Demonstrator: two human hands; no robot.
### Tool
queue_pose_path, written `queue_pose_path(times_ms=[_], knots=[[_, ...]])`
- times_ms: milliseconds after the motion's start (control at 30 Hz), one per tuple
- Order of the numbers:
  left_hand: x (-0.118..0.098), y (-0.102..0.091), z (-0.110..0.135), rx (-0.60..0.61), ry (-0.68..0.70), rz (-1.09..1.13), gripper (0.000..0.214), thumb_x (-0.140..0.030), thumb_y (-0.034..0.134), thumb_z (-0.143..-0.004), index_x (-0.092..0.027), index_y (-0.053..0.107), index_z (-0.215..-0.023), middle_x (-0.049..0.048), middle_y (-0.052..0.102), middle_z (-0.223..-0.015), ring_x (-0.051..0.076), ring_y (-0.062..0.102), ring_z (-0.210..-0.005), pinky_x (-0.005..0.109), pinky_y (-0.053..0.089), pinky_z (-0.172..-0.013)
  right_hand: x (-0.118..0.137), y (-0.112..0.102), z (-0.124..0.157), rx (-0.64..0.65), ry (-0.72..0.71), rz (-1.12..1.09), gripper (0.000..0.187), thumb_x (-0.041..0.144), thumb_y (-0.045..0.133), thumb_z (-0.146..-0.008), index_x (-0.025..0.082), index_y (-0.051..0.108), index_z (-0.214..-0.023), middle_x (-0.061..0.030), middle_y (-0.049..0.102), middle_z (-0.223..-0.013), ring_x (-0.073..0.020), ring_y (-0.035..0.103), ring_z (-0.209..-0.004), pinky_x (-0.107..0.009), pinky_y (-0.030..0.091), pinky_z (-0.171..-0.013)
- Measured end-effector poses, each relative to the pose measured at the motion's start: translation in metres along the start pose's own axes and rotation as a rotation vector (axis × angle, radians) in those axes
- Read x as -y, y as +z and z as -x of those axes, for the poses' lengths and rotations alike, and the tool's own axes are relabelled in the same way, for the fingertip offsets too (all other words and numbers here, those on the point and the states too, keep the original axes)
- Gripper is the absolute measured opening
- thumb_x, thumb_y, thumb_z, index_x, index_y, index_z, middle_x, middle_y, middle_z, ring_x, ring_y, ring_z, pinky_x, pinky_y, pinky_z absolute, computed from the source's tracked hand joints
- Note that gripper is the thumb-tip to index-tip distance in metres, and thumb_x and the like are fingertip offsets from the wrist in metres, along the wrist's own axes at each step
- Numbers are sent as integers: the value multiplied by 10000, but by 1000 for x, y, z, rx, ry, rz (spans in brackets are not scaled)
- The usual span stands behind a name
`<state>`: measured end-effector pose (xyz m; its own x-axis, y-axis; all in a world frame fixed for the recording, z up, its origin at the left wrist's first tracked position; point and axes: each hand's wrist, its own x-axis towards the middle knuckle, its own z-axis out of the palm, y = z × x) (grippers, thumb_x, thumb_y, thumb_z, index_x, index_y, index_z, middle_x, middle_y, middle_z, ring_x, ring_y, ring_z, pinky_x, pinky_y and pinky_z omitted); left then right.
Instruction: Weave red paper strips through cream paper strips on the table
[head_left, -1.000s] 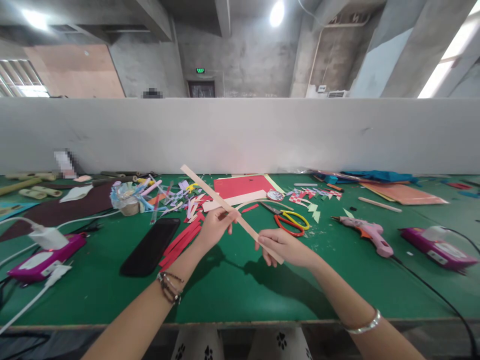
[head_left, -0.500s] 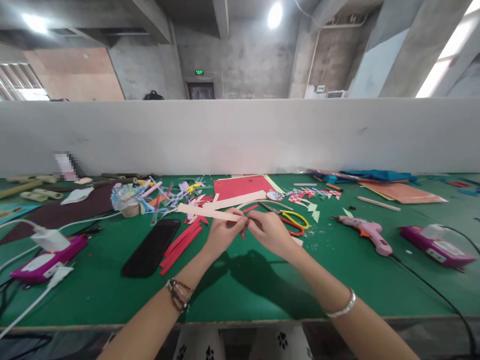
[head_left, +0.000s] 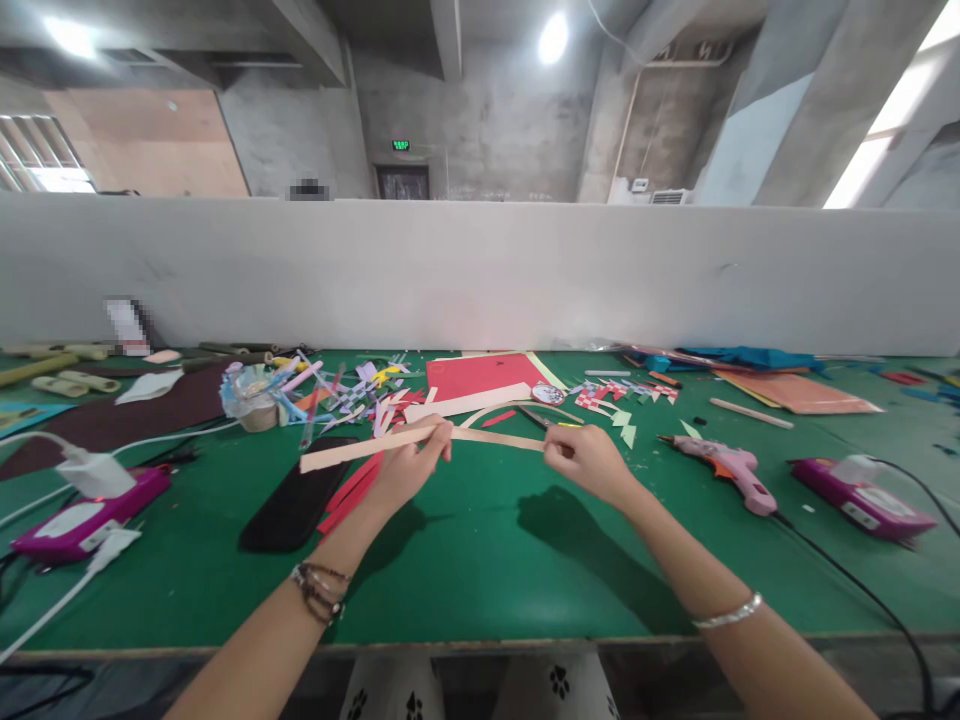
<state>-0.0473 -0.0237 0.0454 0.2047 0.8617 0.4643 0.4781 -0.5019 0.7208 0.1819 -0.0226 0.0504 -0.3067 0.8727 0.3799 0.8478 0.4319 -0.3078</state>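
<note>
A pale peach paper strip (head_left: 367,446) runs through my left hand (head_left: 415,460), its free end sticking out to the left above the black phone (head_left: 289,505). My left thumb and fingers are pinched on it. From there the strip stretches right to my right hand (head_left: 589,462), whose closed fingers grip the other end. Both hands hang above the green table. Red paper strips (head_left: 352,492) lie beside my left hand, partly covered by it. Scissors (head_left: 541,420) lie just behind my right hand, mostly hidden.
A pink glue gun (head_left: 731,468) lies at the right, near a purple power strip (head_left: 862,497). Another power strip (head_left: 90,515) with white plugs is at the left. Red paper sheets (head_left: 480,377) and cut scraps (head_left: 367,385) lie at the back, before a white partition (head_left: 480,270).
My hands were together at the middle; now they are apart, the right moved right and the left moved left. The strip is drawn out between them.
</note>
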Motion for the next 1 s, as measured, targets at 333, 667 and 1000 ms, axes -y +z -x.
queue_pose_path(times_ms=[333,667,1000], knots=[[-1,-11,3,65,61,-75,359,-368,329,-802,-172,479,-541,-40,504,-519,71,434,-426,190,360,-460,7,-11,-7,-171,-97,-4,221,244,359,-781,177,559,-849,-77,610,-802,-167,530,-723,-245,351,-602],[-19,-1,17,516,-194,127,286,-391,412,-753,-161,556,-663,-5,595,-580,93,505,-427,206,395,-449,38,0,-21,141,-165,-98,169,210,418,-806,162,567,-742,18,485,-557,-87,399,-502,-196,248,-491],[-26,9,-2,95,637,-934,197,-141,360,-801,-148,533,-706,35,594,-642,170,556,-632,317,361,-673,51,-3,-17,199,-202,-79,129,208,476,-791,152,574,-729,1,524,-602,-88,413,-532,-193,244,-502]])
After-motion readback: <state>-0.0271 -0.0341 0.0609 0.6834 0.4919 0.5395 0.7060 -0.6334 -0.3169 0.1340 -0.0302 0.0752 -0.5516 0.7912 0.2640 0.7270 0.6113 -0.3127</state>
